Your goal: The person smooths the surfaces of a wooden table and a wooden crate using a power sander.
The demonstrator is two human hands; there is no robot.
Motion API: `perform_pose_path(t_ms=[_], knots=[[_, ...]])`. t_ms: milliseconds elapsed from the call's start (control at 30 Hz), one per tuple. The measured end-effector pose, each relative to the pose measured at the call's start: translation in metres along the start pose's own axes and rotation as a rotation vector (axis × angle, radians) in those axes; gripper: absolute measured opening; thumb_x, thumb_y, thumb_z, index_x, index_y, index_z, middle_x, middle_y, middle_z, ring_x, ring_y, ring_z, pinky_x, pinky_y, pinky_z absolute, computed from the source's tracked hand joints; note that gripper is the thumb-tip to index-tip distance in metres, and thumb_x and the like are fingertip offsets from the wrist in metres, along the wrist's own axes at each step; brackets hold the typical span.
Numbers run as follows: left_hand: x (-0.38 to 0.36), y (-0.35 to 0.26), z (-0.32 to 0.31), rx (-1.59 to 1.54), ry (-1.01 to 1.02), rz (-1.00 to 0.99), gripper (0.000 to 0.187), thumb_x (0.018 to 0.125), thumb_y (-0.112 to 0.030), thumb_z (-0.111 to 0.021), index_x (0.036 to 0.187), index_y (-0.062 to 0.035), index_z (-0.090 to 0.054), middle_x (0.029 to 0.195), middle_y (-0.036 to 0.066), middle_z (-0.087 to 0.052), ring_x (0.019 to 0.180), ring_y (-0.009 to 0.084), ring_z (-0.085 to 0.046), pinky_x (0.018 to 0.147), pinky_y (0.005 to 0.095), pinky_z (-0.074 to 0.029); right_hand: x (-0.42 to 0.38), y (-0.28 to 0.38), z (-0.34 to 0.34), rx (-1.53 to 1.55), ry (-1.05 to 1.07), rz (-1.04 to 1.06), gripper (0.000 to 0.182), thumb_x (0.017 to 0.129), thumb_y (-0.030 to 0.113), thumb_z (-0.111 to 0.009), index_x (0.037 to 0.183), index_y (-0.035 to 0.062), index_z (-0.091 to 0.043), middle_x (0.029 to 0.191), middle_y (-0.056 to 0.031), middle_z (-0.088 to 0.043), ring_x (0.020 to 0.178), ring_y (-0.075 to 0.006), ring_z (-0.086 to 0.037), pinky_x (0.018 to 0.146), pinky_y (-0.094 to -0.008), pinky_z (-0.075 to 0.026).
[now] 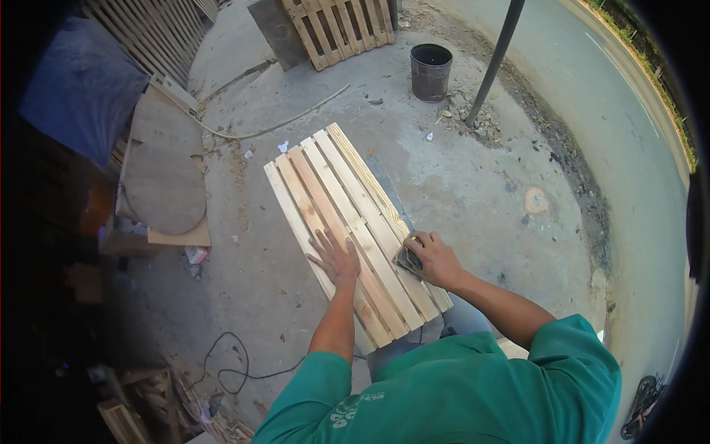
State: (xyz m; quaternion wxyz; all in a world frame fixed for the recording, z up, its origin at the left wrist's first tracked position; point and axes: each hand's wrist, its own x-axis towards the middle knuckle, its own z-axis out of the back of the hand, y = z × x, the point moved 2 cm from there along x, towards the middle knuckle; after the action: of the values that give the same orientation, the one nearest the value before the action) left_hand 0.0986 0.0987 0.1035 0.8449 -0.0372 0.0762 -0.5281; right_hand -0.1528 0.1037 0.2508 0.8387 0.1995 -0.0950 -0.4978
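A slatted wooden panel (346,211) of pale, narrow boards lies at a slant before me, its near end close to my body. My left hand (339,260) rests flat on the middle slats with the fingers spread, holding nothing. On the panel's right side, my right hand (436,259) is wrapped over the top of a dark palm sander (408,257). The sander sits on the right-hand slats. My fingers and palm hide part of its body. What supports the panel from below is mostly hidden.
A black cord (248,376) loops over the concrete at lower left, near scrap wood (129,414). Beyond the panel are a hose (296,117), a dark bucket (430,72), a metal pole (494,65) and a pallet (340,33). Oval board (163,170) leans left; a road runs right.
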Motion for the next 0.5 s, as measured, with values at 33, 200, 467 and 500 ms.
perform_pose_path(t_ms=[33, 200, 467, 500], knots=[[0.001, 0.001, -0.001, 0.008, -0.003, -0.002, 0.075, 0.103, -0.05, -0.035, 0.161, -0.0057, -0.017, 0.17, 0.015, -0.006, 0.156, 0.0396, 0.001, 0.122, 0.0638, 0.006, 0.023, 0.0, -0.004, 0.005, 0.0, 0.036, 0.054, 0.079, 0.005, -0.065, 0.131, 0.0165, -0.056, 0.129, -0.0136, -0.055, 0.111, -0.036, -0.056, 0.086, -0.045, -0.056], [-0.001, -0.001, -0.001, 0.001, -0.036, 0.073, 0.08, 0.103, -0.051, -0.036, 0.159, 0.0026, -0.017, 0.169, 0.017, -0.008, 0.156, 0.0359, 0.0, 0.123, 0.0588, 0.003, 0.165, -0.017, 0.0, 0.004, 0.005, 0.215, 0.048, 0.084, 0.007, -0.059, 0.131, 0.0156, -0.055, 0.122, -0.0146, -0.056, 0.107, -0.0378, -0.057, 0.084, -0.0477, -0.056], [-0.087, -0.057, -0.02, -0.011, -0.098, 0.635, 0.08, 0.103, -0.047, -0.041, 0.156, 0.0081, -0.019, 0.166, 0.024, -0.013, 0.155, 0.0408, -0.005, 0.124, 0.057, -0.004, 0.401, -0.03, -0.026, -0.016, -0.052, 0.482, 0.041, 0.096, 0.014, -0.049, 0.136, 0.0173, -0.053, 0.122, -0.0194, -0.057, 0.106, -0.0434, -0.061, 0.081, -0.0498, -0.058], [-0.108, -0.071, -0.022, -0.023, -0.111, 0.689, 0.079, 0.103, -0.046, -0.041, 0.156, 0.008, -0.018, 0.166, 0.025, -0.013, 0.155, 0.0412, -0.005, 0.124, 0.057, -0.004, 0.419, -0.022, -0.03, -0.044, -0.037, 0.501, 0.042, 0.096, 0.014, -0.049, 0.137, 0.0175, -0.053, 0.122, -0.0198, -0.057, 0.106, -0.0436, -0.061, 0.081, -0.0499, -0.058]])
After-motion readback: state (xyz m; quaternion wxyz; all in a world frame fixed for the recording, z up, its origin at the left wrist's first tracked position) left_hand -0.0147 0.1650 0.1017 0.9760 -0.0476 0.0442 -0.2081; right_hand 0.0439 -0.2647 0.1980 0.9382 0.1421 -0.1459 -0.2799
